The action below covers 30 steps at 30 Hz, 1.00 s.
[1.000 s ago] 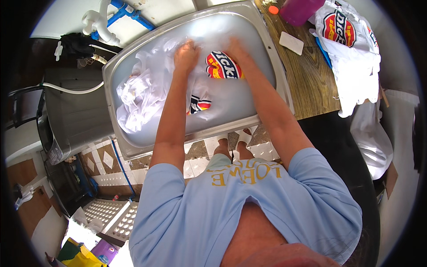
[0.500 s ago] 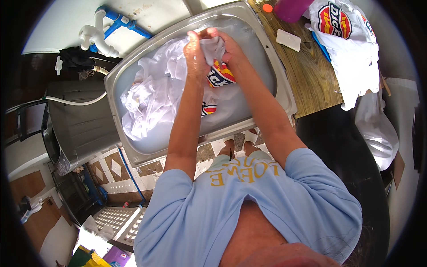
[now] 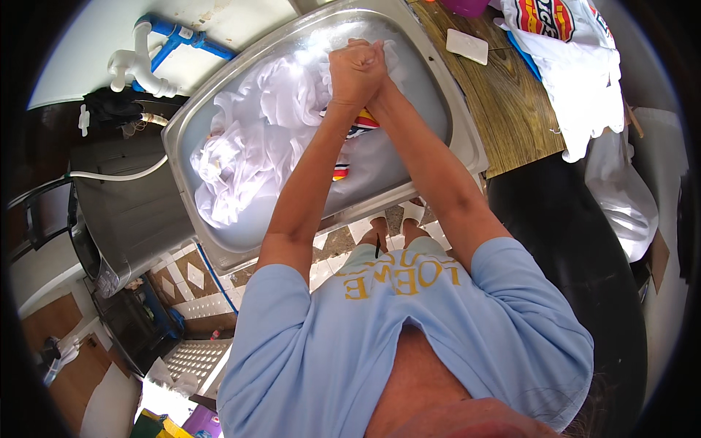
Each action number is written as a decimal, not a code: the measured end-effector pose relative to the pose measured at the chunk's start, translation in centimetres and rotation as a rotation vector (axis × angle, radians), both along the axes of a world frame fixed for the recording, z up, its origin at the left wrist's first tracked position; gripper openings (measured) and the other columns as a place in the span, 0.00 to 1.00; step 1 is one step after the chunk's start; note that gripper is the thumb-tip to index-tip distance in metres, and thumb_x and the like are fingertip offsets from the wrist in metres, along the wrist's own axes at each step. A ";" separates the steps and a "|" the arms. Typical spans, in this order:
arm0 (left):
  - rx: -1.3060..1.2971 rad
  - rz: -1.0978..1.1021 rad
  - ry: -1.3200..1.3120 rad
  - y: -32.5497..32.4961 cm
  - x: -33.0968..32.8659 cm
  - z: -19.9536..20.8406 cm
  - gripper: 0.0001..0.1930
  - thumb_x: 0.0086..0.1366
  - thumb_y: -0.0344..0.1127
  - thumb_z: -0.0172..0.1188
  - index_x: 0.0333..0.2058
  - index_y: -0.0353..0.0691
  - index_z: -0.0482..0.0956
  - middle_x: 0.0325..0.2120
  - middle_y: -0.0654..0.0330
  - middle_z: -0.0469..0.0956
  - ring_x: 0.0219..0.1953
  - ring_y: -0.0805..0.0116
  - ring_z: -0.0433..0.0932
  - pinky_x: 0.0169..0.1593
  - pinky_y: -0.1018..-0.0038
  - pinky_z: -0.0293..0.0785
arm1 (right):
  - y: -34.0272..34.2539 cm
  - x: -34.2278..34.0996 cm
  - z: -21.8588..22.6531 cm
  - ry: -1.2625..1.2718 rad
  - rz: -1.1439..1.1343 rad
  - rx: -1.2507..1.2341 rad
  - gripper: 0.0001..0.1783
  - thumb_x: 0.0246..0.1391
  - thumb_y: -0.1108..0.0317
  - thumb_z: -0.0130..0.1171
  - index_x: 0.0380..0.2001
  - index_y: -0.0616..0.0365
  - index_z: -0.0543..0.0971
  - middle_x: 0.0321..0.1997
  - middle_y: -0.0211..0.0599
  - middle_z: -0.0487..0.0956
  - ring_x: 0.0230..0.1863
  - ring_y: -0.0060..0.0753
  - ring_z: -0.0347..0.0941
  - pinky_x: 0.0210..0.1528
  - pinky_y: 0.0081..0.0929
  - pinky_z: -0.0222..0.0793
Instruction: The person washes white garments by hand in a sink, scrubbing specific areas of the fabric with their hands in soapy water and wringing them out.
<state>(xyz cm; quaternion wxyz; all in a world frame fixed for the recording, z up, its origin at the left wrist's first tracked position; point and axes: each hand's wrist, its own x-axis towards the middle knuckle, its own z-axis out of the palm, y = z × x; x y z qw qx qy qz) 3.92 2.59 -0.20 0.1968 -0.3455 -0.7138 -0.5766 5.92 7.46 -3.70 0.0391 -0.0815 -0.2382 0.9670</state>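
In a metal basin (image 3: 169,139) of cloudy water lies a heap of soaked white cloth (image 3: 248,157), probably shirts, with red, yellow and black printed patches (image 3: 363,125). Toward the basin's far side, my left hand (image 3: 353,75) and my right hand (image 3: 377,67) are clasped tightly together above the water. Both are closed, fingers folded over each other, around part of the white cloth. The bit between the palms is mostly hidden; more white fabric shows on either side of the hands and under the wrists.
On the right, a wooden tabletop (image 3: 504,109) holds a pale soap bar (image 3: 467,47), a purple container (image 3: 466,6) and a white printed shirt (image 3: 577,80) hanging over the edge. A white tap (image 3: 135,64) on blue pipe and a pale hose (image 3: 120,175) are at the left.
My hands have come together, from cupped apart around the cloth to clasped over it. The printed patch between my forearms is now more covered. The whole view has shifted slightly.
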 end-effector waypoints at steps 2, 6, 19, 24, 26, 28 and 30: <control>0.015 -0.054 -0.152 -0.8 0.2 -0.6 0.16 0.55 0.26 0.60 0.12 0.32 0.67 0.09 0.64 0.63 0.15 0.80 0.58 0.22 0.80 0.59 | -0.6 0.1 0.9 -0.197 -0.100 -0.016 0.12 0.57 0.60 0.46 0.31 0.56 0.72 0.29 0.31 0.74 0.32 0.28 0.71 0.36 0.26 0.68; -0.077 0.148 -0.338 -9.3 -4.5 -0.3 0.18 0.58 0.29 0.61 0.11 0.35 0.70 0.10 0.72 0.62 0.16 0.84 0.58 0.22 0.83 0.54 | 0.1 3.6 4.9 -0.089 0.199 0.427 0.06 0.47 0.67 0.52 0.25 0.58 0.73 0.26 0.28 0.72 0.26 0.23 0.68 0.32 0.24 0.65; -0.653 0.134 -0.476 -19.4 0.4 2.9 0.09 0.48 0.27 0.63 0.22 0.33 0.69 0.21 0.64 0.68 0.25 0.75 0.66 0.30 0.76 0.65 | 5.5 -1.0 -0.1 0.055 -0.385 2.349 0.19 0.46 0.57 0.58 0.42 0.50 0.76 0.32 0.40 0.77 0.34 0.45 0.74 0.42 0.32 0.68; -0.714 0.359 -0.198 -21.5 -1.0 6.0 0.09 0.48 0.26 0.62 0.29 0.34 0.73 0.22 0.61 0.71 0.23 0.71 0.68 0.29 0.71 0.66 | 11.0 -1.8 5.6 0.037 -0.080 1.991 0.19 0.50 0.61 0.54 0.46 0.54 0.75 0.37 0.38 0.79 0.37 0.35 0.75 0.44 0.24 0.67; -0.682 0.473 -0.127 -22.0 -1.6 6.9 0.08 0.50 0.28 0.60 0.30 0.32 0.73 0.25 0.55 0.72 0.23 0.69 0.70 0.29 0.69 0.67 | 11.3 0.6 10.7 0.023 -0.212 1.869 0.14 0.53 0.62 0.51 0.39 0.59 0.74 0.32 0.36 0.78 0.33 0.33 0.74 0.37 0.28 0.67; -0.501 0.422 -0.434 -22.7 -2.1 5.7 0.12 0.56 0.36 0.57 0.34 0.33 0.74 0.26 0.56 0.74 0.26 0.68 0.73 0.30 0.68 0.69 | 11.4 1.7 12.0 0.030 -0.233 1.837 0.13 0.55 0.63 0.49 0.36 0.63 0.73 0.29 0.34 0.77 0.30 0.30 0.73 0.33 0.29 0.66; -0.090 0.210 -0.806 -21.8 -2.6 3.7 0.21 0.64 0.51 0.45 0.39 0.37 0.73 0.26 0.60 0.75 0.32 0.65 0.75 0.32 0.68 0.74 | 11.9 1.3 10.3 0.039 -0.146 1.899 0.13 0.55 0.65 0.49 0.37 0.66 0.72 0.27 0.33 0.76 0.29 0.27 0.72 0.31 0.27 0.66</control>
